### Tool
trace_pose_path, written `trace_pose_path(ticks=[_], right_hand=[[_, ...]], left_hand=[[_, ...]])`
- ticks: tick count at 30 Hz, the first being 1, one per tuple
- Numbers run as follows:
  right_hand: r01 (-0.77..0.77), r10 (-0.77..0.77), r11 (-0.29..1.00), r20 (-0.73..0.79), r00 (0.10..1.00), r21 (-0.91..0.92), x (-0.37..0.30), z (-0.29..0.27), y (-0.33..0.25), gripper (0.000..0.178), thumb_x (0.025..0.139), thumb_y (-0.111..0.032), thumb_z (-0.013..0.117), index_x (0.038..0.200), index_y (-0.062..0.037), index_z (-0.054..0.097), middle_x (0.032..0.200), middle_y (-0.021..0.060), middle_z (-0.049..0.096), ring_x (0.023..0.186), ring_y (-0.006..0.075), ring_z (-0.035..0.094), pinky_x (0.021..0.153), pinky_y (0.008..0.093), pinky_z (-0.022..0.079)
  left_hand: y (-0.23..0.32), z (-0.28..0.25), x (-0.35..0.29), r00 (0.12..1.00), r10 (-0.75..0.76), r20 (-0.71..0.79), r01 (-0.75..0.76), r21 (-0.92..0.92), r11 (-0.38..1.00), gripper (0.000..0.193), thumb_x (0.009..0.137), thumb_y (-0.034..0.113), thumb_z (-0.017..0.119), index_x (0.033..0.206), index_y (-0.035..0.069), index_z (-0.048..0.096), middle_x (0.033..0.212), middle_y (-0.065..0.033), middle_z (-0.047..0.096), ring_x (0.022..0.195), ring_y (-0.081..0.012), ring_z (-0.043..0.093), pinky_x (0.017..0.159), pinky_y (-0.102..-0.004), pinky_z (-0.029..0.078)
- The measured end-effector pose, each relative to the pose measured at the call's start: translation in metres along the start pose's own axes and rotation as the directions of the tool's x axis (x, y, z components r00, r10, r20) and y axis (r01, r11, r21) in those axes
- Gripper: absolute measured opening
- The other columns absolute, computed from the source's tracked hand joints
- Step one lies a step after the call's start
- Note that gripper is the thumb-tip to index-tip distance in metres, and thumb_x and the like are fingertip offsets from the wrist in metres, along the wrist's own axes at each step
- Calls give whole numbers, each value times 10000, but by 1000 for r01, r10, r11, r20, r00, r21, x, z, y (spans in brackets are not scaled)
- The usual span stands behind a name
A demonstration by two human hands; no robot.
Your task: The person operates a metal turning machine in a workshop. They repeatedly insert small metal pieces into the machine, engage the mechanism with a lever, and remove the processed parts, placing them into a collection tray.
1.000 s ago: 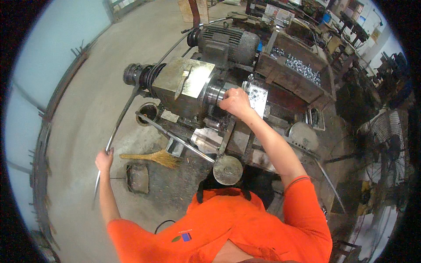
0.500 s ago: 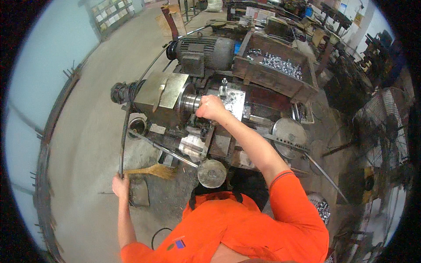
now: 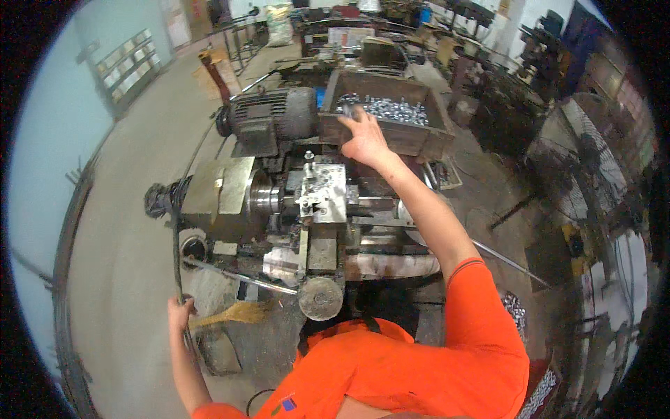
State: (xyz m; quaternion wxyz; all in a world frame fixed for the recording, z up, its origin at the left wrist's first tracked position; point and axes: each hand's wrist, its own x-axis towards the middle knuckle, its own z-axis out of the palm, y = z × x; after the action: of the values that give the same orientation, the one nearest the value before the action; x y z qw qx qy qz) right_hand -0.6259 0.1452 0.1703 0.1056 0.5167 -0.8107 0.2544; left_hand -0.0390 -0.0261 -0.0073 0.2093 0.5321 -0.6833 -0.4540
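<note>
My left hand (image 3: 180,313) is closed round the lower part of a long dark lever (image 3: 176,244), which runs up along the left end of the lathe's headstock (image 3: 218,187). At the near wall of a wooden box (image 3: 419,142), my right hand (image 3: 364,140) reaches out with its fingers apart. A blurred shiny metal piece (image 3: 348,109) shows by its fingertips; the hand does not appear to grip it. Many small metal parts (image 3: 394,110) lie in the box. The lathe's chuck (image 3: 263,197) faces a metal tool block (image 3: 326,192) on the carriage.
A ribbed electric motor (image 3: 276,112) stands behind the headstock. A round handwheel (image 3: 320,298) is close to my body. On the floor lie a straw broom (image 3: 237,313) and a dustpan (image 3: 218,351). A caged fan (image 3: 562,150) stands at the right.
My right hand has left the chuck and moved away to the wooden box, its fingers opening. My left hand stays on the lever, whose lower end has shifted. The view has shifted too.
</note>
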Motion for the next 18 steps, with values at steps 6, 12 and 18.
trace_pose_path(ticks=[6, 12, 18], right_hand=[[56, -27, 977, -143, 989, 204, -78, -28, 31, 575, 563, -138, 605, 1138, -131, 574, 1320, 220, 381, 1137, 388, 448, 953, 400, 376], [-573, 574, 758, 98, 813, 312, -253, -90, 130, 413, 612, -161, 616, 1002, -25, 634, 861, 132, 651, 798, 180, 607, 723, 298, 480], [-683, 800, 437, -94, 593, -585, -564, -147, 276, 244, 650, -308, 620, 781, -109, 671, 860, 139, 618, 819, 337, 596, 736, 399, 500]], left_hand=[[-5, 9, 0, 987, 2, -160, -36, -209, 977, 278, 784, 191, 640, 884, -47, 540, 617, -86, 539, 488, -174, 542, 470, -303, 476], [-16, -14, -7, 992, -86, 96, 102, -177, 979, 372, 828, 335, 606, 999, 5, 578, 582, -57, 513, 506, -147, 513, 524, -292, 453], [-25, -9, 51, 957, -159, 241, 221, -255, 941, 414, 838, 262, 602, 1137, 1, 480, 619, -31, 498, 555, -147, 495, 564, -320, 463]])
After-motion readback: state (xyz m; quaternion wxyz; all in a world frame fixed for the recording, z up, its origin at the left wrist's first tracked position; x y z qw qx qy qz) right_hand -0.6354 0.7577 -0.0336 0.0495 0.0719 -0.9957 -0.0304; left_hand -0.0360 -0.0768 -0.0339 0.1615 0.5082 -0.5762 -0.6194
